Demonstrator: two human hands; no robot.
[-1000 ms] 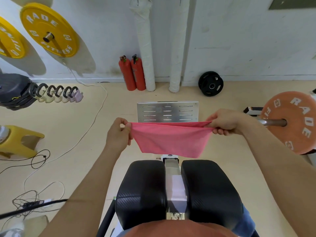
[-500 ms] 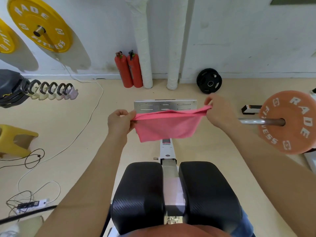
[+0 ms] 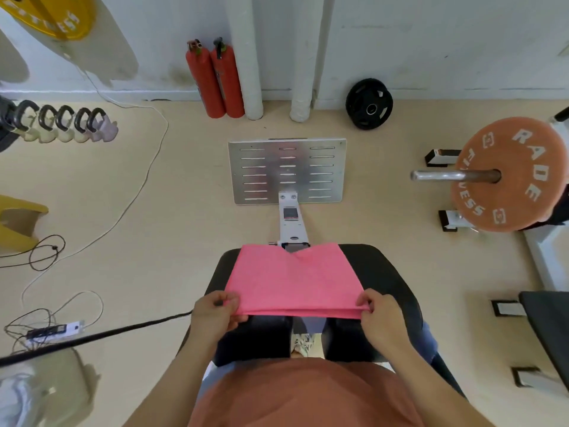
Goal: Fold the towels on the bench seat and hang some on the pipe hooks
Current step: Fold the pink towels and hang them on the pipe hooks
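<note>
Left hand [image 3: 215,311] and right hand [image 3: 380,315] each pinch a near corner of the pink towel [image 3: 292,280], which lies stretched between them and away over the bench seat [image 3: 385,278]. Cloth looks light, soft and limp, so it should sag wherever unsupported. Best gripped at corners, layered edges pinched together.

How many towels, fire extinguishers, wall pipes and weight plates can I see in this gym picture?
pink towel: 1
red fire extinguishers: 2
white pipes: 2
weight plates, yellow, black, orange: 3
Total: 8
</note>
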